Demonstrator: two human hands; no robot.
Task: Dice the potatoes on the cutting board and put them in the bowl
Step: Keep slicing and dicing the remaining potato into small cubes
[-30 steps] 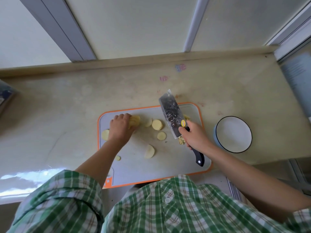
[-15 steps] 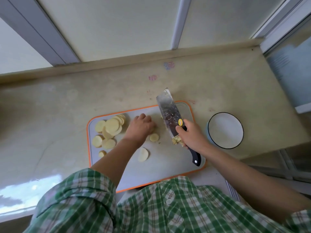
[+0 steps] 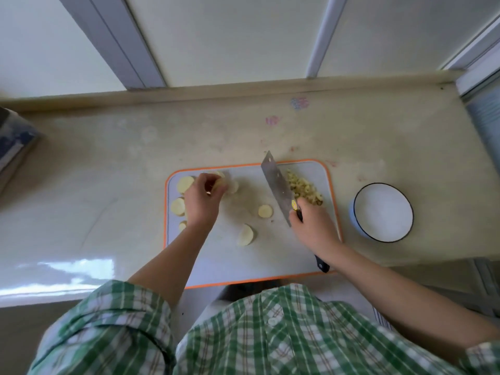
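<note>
Slices (image 3: 265, 211) pale, round, seemingly peeled.

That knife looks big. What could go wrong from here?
1. The left hand grips potato slices while the right hand holds the cleaver nearby; fingers brought under the blade could get cut.
2. The diced potato sits beside the cutting board edge; scooping toward the bowl might scatter pieces onto the counter.
</note>
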